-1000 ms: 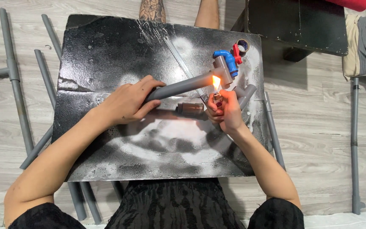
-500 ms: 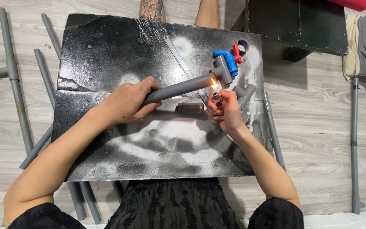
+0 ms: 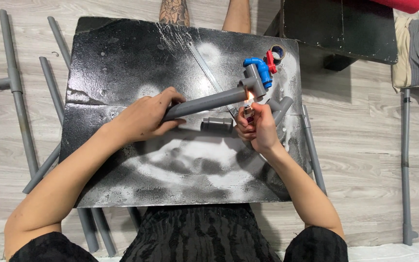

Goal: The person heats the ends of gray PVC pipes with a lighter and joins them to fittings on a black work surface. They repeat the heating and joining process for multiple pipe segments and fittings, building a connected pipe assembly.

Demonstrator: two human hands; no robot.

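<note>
Over board, left fingers (image 3: 163, 109) around pipe (image 3: 204, 103), lighter (image 3: 249, 112) seemingly

The picture is bright and sharp. Soft light falls evenly, maybe from above. The black table (image 3: 122, 73) shines in pale patches. A small flame (image 3: 249, 96) glows.

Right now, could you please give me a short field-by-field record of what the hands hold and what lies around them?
left hand: grips a grey pipe near one end, held slanting above the board
right hand: holds a lit lighter, flame at the pipe's far end
work surface: black board with pale paint marks
on board: short grey coupling, blue valve with a red handle, grey elbow fitting
floor: long grey pipes on both sides
</note>
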